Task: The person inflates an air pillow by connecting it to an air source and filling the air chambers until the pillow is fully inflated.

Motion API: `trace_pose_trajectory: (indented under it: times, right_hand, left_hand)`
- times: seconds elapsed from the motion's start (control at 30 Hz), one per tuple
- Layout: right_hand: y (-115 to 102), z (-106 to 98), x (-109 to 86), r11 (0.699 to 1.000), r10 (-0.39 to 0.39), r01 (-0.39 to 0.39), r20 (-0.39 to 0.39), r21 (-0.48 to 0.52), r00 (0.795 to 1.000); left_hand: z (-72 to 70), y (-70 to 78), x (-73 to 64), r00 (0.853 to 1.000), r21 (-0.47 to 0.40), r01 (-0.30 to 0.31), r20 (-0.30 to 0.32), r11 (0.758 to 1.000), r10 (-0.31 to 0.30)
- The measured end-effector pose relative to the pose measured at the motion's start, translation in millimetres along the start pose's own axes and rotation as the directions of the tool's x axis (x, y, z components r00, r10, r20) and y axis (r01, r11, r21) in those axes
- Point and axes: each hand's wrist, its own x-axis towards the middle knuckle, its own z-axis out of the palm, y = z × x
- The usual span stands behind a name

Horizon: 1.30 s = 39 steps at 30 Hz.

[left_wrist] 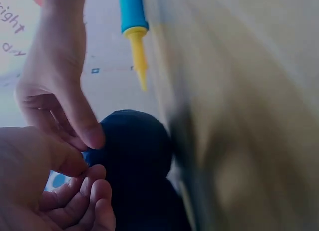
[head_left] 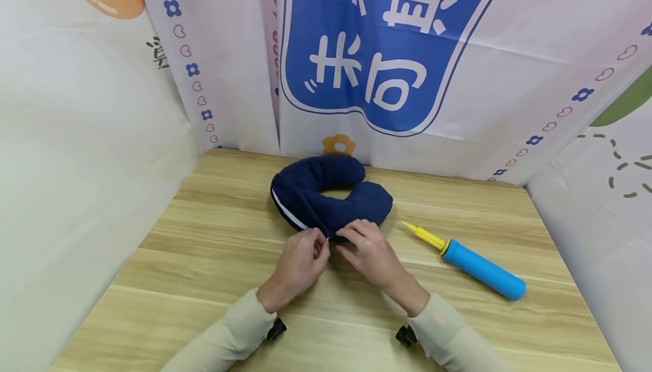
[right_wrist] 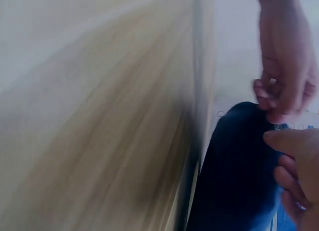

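Observation:
A navy U-shaped neck pillow [head_left: 351,209] lies on the table, with its opening to the right. Along its left outer edge a zipper gap shows a white strip [head_left: 287,212]. At the near edge my left hand [head_left: 303,256] has its fingers curled and pinches a small pale zipper pull [head_left: 327,239]. Just right of it, my right hand [head_left: 372,253] holds the pillow's near edge between thumb and fingers. Both hands' fingertips come close together at the seam in the left wrist view, where the dark pillow [left_wrist: 134,146] partly hides behind them.
To the right lies a blue hand pump [head_left: 484,270] with a yellow nozzle [head_left: 425,235] pointing at the pillow. The wood-grain table [head_left: 204,247] is bordered by printed cloth walls [head_left: 229,66] at the back and sides.

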Motion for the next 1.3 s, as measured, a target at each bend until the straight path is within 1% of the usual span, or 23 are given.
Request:
trace_pose_trajectory:
  times: [0.07,0.17,0.33,0.43,0.6,0.67,0.73,0.87,1.0,1.1,1.2,1.3]
  right_hand:
    - [1.5,2.9,2.3,0.998,-0.048,0.046,-0.037,-0.045,0.998]
    - [4.1,7.8,4.7,0.991,-0.09,0.082,-0.079,-0.103,0.993]
    - [6.6,12.8,6.6,0.982,-0.123,0.109,-0.087,-0.153,0.989]
    - [6.3,12.9,7.4,0.979,-0.135,0.12,-0.084,-0.166,0.987]
    - [5.8,10.2,8.4,0.981,-0.129,0.113,-0.091,-0.16,0.987]
    - [6.2,9.3,8.4,0.981,-0.13,0.114,-0.091,-0.159,0.987]
    - [6.6,8.4,8.5,0.98,-0.136,0.12,-0.09,-0.159,0.987]
    - [7.7,8.2,8.2,0.977,-0.157,0.14,-0.094,-0.162,0.983]
    - [7.1,8.5,8.1,0.984,-0.144,0.128,-0.124,-0.127,0.982]
    - [4.7,9.5,9.6,0.988,-0.129,0.117,-0.12,-0.097,0.984]
    - [3.1,12.2,11.9,0.987,-0.127,0.117,-0.091,-0.108,0.988]
    - [2.0,13.4,13.6,0.982,-0.137,0.125,-0.075,-0.145,0.988]
  left_hand:
    - [-3.1,2.3,2.5,0.999,0.041,-0.036,-0.011,0.999,0.037]
    - [-6.3,5.0,4.1,0.997,0.083,-0.08,-0.012,0.993,0.081]
    - [-7.3,3.3,2.8,0.989,0.105,-0.143,-0.027,0.984,0.147]
    - [-7.5,-0.3,2.6,0.98,0.114,-0.189,-0.048,0.975,0.195]
    - [-11.5,-6.0,4.8,0.96,0.127,-0.255,-0.087,0.959,0.267]
    - [-14.4,-8.0,5.2,0.956,0.131,-0.263,-0.094,0.956,0.276]
    - [-17.0,-9.8,5.2,0.957,0.133,-0.262,-0.093,0.956,0.275]
    - [-21.1,-12.5,5.6,0.964,0.134,-0.244,-0.074,0.96,0.255]
    - [-23.9,-12.1,7.4,0.975,0.081,-0.214,-0.048,0.974,0.218]
    - [-25.3,-9.8,8.1,0.981,0.023,-0.195,-0.018,0.981,0.195]
    - [-25.4,-7.5,7.1,0.98,0.0,-0.199,0.006,0.98,0.199]
    - [-23.9,-6.6,5.5,0.975,0.017,-0.221,0.015,0.975,0.221]
